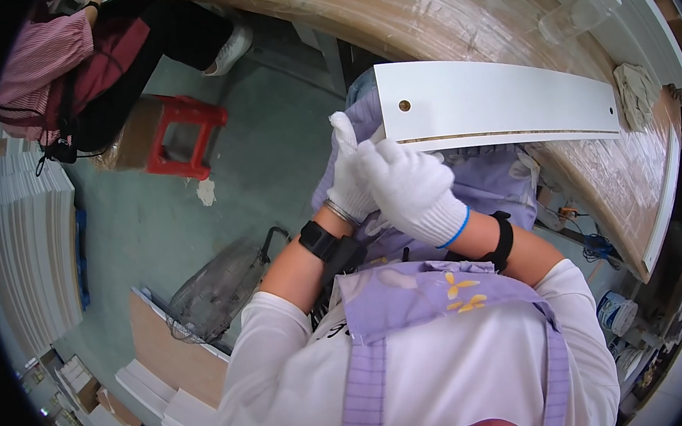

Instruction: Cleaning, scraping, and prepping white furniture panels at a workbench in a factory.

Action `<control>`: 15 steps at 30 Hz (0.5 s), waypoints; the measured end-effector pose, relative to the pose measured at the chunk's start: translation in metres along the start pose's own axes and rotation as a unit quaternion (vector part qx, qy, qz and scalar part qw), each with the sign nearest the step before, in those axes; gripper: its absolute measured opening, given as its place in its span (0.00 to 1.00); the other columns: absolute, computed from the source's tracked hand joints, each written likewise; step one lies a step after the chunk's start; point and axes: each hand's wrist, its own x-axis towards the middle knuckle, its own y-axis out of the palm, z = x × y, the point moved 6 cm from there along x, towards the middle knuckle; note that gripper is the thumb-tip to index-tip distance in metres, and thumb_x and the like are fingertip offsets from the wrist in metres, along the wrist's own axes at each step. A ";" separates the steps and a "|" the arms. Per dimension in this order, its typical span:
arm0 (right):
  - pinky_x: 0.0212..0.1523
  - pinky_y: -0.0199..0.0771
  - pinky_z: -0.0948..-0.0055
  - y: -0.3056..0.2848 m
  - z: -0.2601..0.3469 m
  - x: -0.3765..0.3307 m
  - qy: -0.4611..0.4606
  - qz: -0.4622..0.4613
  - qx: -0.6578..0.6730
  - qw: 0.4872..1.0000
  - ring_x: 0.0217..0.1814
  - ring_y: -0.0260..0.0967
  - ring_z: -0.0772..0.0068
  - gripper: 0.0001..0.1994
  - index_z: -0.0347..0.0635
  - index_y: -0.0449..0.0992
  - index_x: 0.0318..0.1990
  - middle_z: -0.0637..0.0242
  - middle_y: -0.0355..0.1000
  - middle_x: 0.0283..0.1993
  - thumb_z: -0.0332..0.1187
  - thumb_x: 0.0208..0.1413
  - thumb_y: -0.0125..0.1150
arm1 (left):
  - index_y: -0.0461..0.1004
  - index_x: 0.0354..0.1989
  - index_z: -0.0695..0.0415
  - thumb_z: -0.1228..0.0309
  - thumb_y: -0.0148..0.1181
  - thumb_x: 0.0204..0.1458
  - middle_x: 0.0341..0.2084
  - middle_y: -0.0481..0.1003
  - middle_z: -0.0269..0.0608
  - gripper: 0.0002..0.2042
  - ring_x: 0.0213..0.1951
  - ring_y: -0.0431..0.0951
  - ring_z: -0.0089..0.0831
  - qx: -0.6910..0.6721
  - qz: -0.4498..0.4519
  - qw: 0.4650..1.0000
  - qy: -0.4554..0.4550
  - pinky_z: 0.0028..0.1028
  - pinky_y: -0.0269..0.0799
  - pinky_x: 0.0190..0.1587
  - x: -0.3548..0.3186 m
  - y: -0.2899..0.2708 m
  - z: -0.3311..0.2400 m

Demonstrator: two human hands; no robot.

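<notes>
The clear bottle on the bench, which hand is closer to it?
Right. The right hand is at the white board's near end, well short of the bottle; the left hand sits just beyond, farther away.

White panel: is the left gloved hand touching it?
Touching. The head view shows the left hand with its gloved fingers meeting the white panel at its left end, no gap visible; the right hand overlaps just below.

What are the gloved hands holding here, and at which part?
Both hands, left hand and right hand, hold the white panel at its left end, near the lower corner.
</notes>
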 end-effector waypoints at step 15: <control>0.23 0.73 0.62 0.003 -0.002 0.001 -0.070 0.051 0.028 0.996 0.25 0.74 0.62 0.11 0.52 0.75 0.43 0.69 0.70 0.30 0.33 0.49 0.59 | 0.44 0.73 0.56 0.21 0.27 0.47 0.71 0.50 0.50 0.55 0.69 0.55 0.45 -0.094 0.014 0.995 0.016 0.43 0.49 0.70 0.002 -0.003 -0.002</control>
